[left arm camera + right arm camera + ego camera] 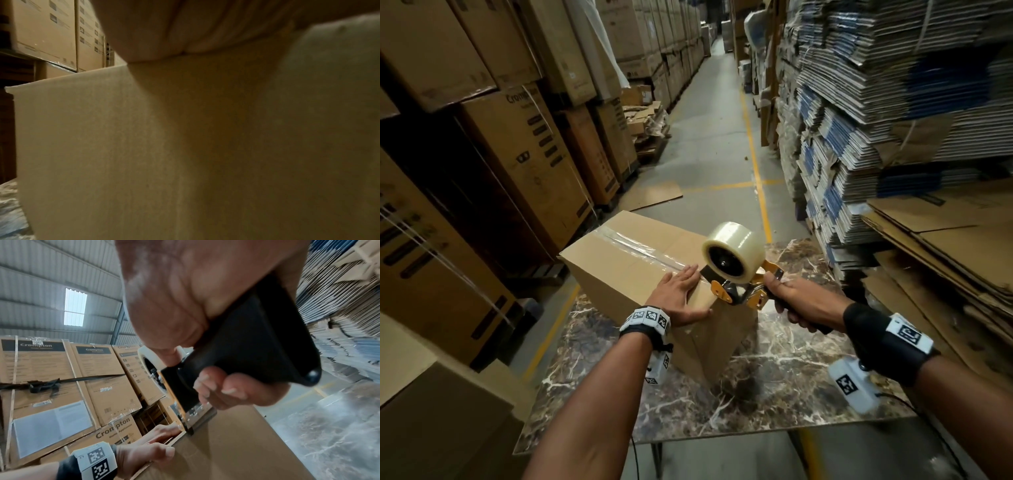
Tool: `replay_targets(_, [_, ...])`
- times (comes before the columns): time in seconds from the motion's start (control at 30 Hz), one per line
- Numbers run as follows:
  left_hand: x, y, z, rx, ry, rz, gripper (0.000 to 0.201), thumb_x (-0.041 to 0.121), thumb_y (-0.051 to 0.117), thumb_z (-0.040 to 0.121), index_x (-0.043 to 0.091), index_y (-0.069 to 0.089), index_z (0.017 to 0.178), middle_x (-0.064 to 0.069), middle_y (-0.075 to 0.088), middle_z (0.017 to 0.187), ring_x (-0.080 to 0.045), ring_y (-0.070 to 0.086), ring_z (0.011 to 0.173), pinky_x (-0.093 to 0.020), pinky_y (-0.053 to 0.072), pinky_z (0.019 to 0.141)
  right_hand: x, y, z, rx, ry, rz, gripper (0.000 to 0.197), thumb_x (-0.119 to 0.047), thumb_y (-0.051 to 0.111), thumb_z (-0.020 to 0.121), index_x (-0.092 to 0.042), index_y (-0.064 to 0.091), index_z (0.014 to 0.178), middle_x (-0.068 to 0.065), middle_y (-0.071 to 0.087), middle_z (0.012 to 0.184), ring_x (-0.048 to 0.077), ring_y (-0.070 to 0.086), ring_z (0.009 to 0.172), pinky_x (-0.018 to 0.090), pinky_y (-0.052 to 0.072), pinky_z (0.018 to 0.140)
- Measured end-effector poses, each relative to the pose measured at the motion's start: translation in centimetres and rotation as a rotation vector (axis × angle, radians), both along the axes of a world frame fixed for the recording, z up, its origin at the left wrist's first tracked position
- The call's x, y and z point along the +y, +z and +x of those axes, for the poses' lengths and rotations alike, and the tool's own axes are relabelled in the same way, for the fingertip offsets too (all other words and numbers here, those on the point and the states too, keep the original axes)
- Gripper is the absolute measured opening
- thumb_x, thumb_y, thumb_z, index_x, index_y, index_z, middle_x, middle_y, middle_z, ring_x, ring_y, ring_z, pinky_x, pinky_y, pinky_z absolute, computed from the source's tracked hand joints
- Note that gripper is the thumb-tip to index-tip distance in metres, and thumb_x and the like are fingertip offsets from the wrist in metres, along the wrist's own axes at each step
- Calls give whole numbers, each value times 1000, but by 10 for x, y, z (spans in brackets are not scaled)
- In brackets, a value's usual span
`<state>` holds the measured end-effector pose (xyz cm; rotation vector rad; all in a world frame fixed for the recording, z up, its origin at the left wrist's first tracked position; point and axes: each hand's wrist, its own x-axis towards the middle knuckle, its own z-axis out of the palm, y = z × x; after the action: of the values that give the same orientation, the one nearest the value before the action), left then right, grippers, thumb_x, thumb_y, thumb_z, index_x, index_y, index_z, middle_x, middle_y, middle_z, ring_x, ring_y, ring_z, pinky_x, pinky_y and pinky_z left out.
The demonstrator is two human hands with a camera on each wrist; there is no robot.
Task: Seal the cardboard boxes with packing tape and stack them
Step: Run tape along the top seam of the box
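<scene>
A brown cardboard box [626, 263] stands on the marble table [774, 387], a strip of clear tape running along its top seam. My left hand [681, 294] lies flat on the box's near top edge, fingers straight, thumb down the front face. My right hand [794, 301] grips the black handle of an orange tape dispenser [739, 287] carrying a clear tape roll [731, 251]; its blade end sits at the box's near corner. The right wrist view shows the handle [246, 344] in my fist and the left hand [152, 449] on the box [226, 447]. The left wrist view is filled by the box side [144, 154].
Tall stacks of printed cartons [524, 157] line the left of the aisle. Bundles of flattened cardboard [876, 102] rise on the right, close to the table. Another brown box [431, 411] sits at lower left. A concrete aisle with yellow lines [756, 171] runs ahead.
</scene>
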<state>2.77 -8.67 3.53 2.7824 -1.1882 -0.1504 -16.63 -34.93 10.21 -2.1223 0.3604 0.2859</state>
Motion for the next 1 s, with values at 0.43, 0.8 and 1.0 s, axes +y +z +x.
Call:
replay_targets(0.43, [-31, 3, 12, 22, 76, 52, 115, 85, 45, 74, 23, 12, 164, 9, 1, 171, -7, 0, 157, -42, 1, 128, -38, -40, -35, -21, -108, 136, 82, -86, 29, 87, -10, 60, 85, 0, 52, 63, 13, 41, 45, 24, 34, 42])
replay_targets(0.8, [-38, -2, 24, -14, 64, 59, 119, 87, 30, 67, 22, 10, 165, 7, -2, 171, -6, -4, 156, -40, -1, 128, -5, -77, 10, 106, -265, 490, 75, -85, 32, 89, -14, 54, 84, 1, 48, 56, 14, 37, 43, 24, 33, 44])
replay_targets(1.0, [-45, -2, 41, -20, 91, 81, 123, 89, 28, 64, 21, 8, 165, 6, -3, 171, -7, -4, 157, -41, 1, 128, 2, -79, 30, 187, -300, 668, 78, -88, 29, 88, -14, 52, 79, 0, 44, 58, 14, 35, 46, 25, 31, 46])
